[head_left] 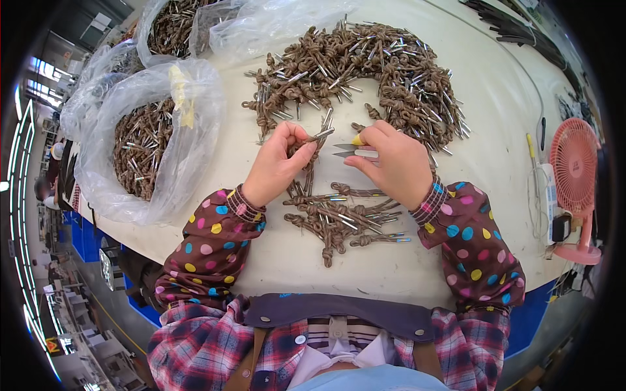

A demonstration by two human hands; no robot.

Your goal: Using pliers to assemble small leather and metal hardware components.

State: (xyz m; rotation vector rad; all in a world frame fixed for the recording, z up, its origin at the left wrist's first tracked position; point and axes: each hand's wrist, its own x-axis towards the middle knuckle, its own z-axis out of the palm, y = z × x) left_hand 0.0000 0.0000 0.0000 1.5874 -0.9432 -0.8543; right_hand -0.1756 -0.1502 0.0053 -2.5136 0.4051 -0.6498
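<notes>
White table (pixel 495 150), rounded at its near edge, workshop aisle dim beyond the left rim. Knotted brown cord piece (pixel 312 148) with metal tips pinched in left hand (pixel 277 163), fingers closed on its upper end; long axis running roughly near-to-far, tilted slightly right at the top, lower part hanging down toward the near pile. Right hand (pixel 390 163) just right of it, closed around small snips (pixel 349 151) with a yellow grip; blades pointing left at the cord, tips close to it but contact not discernible. Cord thus lying between the two hands, held by the left, crossed nearly square by the blade line from the right.

Small pile of like cords (pixel 342 221) directly near of the hands, lying mostly left-to-right. Large arched heap of cords (pixel 385 72) on the far side, curving around both hands. Clear plastic bags (pixel 153 140) of the same pieces at far left. Pink desk fan (pixel 575 176) at the right table edge, cables and a small dark adapter beside it. Dotted sleeve covers on both forearms.
</notes>
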